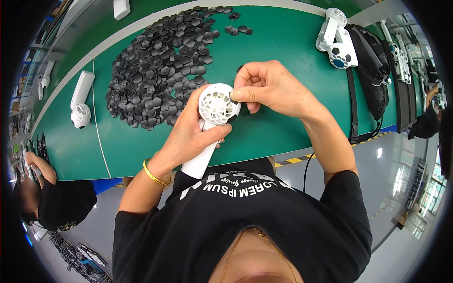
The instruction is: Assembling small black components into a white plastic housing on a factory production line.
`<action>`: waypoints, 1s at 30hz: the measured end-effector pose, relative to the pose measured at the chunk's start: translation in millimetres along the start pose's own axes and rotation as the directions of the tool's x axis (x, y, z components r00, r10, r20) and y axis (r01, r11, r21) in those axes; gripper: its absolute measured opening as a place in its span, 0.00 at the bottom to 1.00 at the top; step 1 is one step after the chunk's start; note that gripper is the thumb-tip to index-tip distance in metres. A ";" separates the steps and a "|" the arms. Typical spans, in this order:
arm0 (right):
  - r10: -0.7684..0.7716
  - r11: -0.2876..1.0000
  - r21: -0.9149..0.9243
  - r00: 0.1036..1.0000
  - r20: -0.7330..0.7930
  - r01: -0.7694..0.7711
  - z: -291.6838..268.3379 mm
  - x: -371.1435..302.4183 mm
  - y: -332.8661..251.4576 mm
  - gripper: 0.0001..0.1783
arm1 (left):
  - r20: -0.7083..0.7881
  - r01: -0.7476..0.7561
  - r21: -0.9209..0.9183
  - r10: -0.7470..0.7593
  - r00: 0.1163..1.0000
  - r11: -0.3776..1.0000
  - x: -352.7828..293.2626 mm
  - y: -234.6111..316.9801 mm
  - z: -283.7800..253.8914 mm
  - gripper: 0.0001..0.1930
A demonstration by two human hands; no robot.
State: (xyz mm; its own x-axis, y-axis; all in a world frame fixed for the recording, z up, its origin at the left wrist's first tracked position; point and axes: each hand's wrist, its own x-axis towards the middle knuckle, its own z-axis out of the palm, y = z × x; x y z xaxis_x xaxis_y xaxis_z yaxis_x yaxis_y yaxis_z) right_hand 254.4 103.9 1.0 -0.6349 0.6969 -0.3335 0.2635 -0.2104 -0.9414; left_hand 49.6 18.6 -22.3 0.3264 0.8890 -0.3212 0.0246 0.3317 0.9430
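Observation:
My left hand (191, 134) is closed around a white handheld fan (214, 100) with a round, ball-patterned grille. Its white handle (199, 160) slants down toward me below the palm. My right hand (273, 89) pinches a small black pentagon piece (233, 98) between thumb and forefinger, against the right side of the grille. That piece is mostly hidden by the thumb. Another black patch sits lower on the fan head's edge. By my right fingers a dark piece (239, 69) shows; whether it is held or lies on the table I cannot tell.
A large heap of black pentagon pieces (155, 70) covers the green table (273, 42) beyond my left hand. Another white fan (81, 101) lies at the left. Several white fans (337, 40) are stacked at the far right, beside a black mesh bag (372, 70). A co-worker (61, 198) is at the left.

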 end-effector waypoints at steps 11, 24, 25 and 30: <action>0.074 0.994 0.067 0.989 0.128 -0.083 -2.9 8.2 15.6 0.13 | -0.001 0.032 -0.002 -0.032 0.999 0.999 -3.9 -0.8 1.4 0.38; 0.017 0.985 0.169 0.985 0.170 -0.046 -9.9 22.6 20.4 0.15 | -0.029 -0.009 -0.016 0.008 1.000 1.000 0.8 0.9 1.1 0.38; -0.018 0.993 0.115 0.987 0.162 0.000 -12.3 27.3 20.0 0.15 | -0.034 -0.025 -0.003 0.025 0.999 1.000 1.9 4.6 0.3 0.39; -0.441 0.822 -0.515 0.842 -0.310 0.241 -36.7 72.1 20.2 0.14 | -0.060 -0.100 0.185 0.113 0.992 0.978 -2.5 8.1 -8.5 0.40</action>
State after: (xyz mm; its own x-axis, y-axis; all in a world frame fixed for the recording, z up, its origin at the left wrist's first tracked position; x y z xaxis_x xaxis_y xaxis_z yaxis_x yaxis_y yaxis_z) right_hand 240.6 175.1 -40.3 -0.4259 0.8922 0.1499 0.4378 0.3483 -0.8289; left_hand 41.0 21.7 -14.5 0.2701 0.9379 -0.2177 0.1666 0.1772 0.9700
